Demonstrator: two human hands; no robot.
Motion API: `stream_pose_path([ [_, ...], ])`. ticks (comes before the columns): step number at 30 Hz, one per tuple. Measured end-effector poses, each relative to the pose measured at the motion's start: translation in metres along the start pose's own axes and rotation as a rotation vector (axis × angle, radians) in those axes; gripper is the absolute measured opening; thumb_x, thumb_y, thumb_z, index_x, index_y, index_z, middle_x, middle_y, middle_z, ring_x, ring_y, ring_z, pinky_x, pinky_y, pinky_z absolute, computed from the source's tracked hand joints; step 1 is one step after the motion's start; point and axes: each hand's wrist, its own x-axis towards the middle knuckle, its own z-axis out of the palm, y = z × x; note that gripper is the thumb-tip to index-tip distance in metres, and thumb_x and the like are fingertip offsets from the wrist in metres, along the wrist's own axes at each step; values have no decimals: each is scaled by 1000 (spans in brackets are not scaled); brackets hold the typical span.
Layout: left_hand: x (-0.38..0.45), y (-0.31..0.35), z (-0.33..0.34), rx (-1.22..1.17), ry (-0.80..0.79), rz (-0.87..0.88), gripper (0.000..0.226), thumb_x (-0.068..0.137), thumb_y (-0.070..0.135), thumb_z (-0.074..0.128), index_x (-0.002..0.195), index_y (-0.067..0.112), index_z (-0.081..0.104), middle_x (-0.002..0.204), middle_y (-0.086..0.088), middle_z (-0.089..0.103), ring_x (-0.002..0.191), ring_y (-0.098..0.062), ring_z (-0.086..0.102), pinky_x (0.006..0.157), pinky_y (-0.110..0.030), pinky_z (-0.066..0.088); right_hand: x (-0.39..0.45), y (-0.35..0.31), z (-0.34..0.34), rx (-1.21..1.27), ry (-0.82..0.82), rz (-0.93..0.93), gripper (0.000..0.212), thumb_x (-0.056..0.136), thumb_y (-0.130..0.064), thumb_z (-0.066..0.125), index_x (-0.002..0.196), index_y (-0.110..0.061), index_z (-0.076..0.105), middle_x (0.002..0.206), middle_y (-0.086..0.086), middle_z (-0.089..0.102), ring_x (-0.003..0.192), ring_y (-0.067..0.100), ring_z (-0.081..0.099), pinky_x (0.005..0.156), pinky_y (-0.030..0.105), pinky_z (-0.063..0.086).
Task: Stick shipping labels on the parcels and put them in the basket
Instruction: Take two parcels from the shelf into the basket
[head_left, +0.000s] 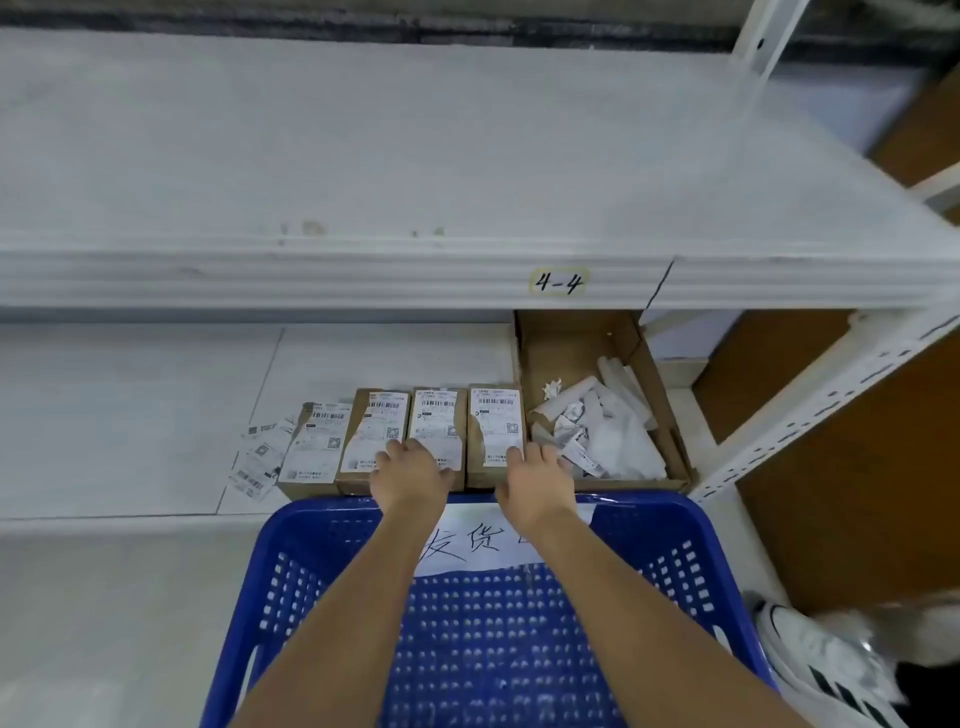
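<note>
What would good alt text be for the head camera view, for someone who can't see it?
A person's left hand and right hand rest on a row of four labelled cardboard parcels on a white shelf, above a blue plastic basket. Loose labels lie left of the row; an open carton of paper scraps sits to its right.

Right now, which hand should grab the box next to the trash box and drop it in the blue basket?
Probably the right hand: it already rests on that rightmost parcel, just above the blue basket. The left hand lies on the middle parcels.
</note>
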Motion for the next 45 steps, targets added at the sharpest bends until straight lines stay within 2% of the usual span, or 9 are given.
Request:
stream_pose_path([
  [2, 8, 4, 3, 109, 45, 6, 59, 96, 47, 48, 135, 4, 39, 136, -14, 41, 124, -27, 42, 95, -35, 43, 10, -1, 7, -69, 84, -57, 45, 99, -30, 40, 138, -9, 34, 138, 14, 38, 130, 30, 31, 107, 41, 30],
  [8, 39, 6, 21, 157, 179, 128, 48, 100, 40, 38, 130, 4, 42, 129, -13, 45, 118, -26, 46, 86, -33, 44, 43, -6, 21, -62, 201, -53, 42, 98, -35, 34, 131, -10, 41, 130, 14, 43, 120, 29, 39, 99, 41, 36],
  [16, 53, 5, 31, 263, 145, 119, 50, 100, 44, 39, 130, 5, 48, 131, -15, 44, 117, -26, 45, 79, -31, 38, 59, -11, 55, 6, 318, 28, 59, 92, -56, 40, 131, -12, 42, 133, 15, 41, 122, 33, 37, 97, 41, 34],
  [22, 44, 2, 36, 177, 124, 125, 59, 97, 54, 40, 130, 6, 48, 134, -16, 40, 121, -28, 41, 89, -32, 40, 59, -18, 48, 75, 216, 106, 72, 83, -70, 45, 128, -15, 40, 133, 17, 38, 121, 33, 39, 89, 39, 38],
  [27, 38, 6, 33, 176, 101, 77, 52, 97, 47, 47, 131, 7, 50, 133, -19, 41, 120, -29, 41, 93, -31, 40, 61, -18, 37, 297, 160, 254, 87, 79, -62, 61, 136, -6, 26, 128, 20, 46, 120, 33, 44, 86, 36, 43],
  [31, 36, 12, 32, 161, 77, 55, 46, 96, 33, 49, 135, 9, 44, 137, -21, 39, 124, -30, 39, 90, -29, 39, 57, -13, 24, 279, 177, 252, 88, 75, -57, 67, 132, -4, 27, 119, 9, 59, 114, 30, 53, 78, 33, 42],
  [34, 36, 13, 37, 128, 81, 50, 55, 91, 44, 56, 135, 15, 40, 134, -19, 42, 122, -29, 40, 87, -31, 39, 45, -11, 16, 323, 184, 248, 90, 75, -59, 67, 134, -5, 25, 125, 13, 53, 119, 30, 49, 78, 33, 40],
  [39, 32, 16, 47, 144, 95, 22, 56, 87, 36, 65, 132, 13, 39, 129, -19, 44, 116, -29, 45, 86, -31, 40, 28, -2, 16, 446, 208, 247, 95, 77, -53, 67, 142, -6, 17, 137, 19, 35, 123, 33, 43, 83, 34, 39],
  [45, 24, 8, 38, 30, 232, 90, 69, 83, 65, 57, 127, 12, 48, 127, -18, 46, 116, -30, 44, 94, -36, 38, 20, 7, 14, 440, 296, 255, 87, 74, -57, 67, 135, -9, 26, 133, 16, 37, 114, 31, 48, 77, 35, 42],
])
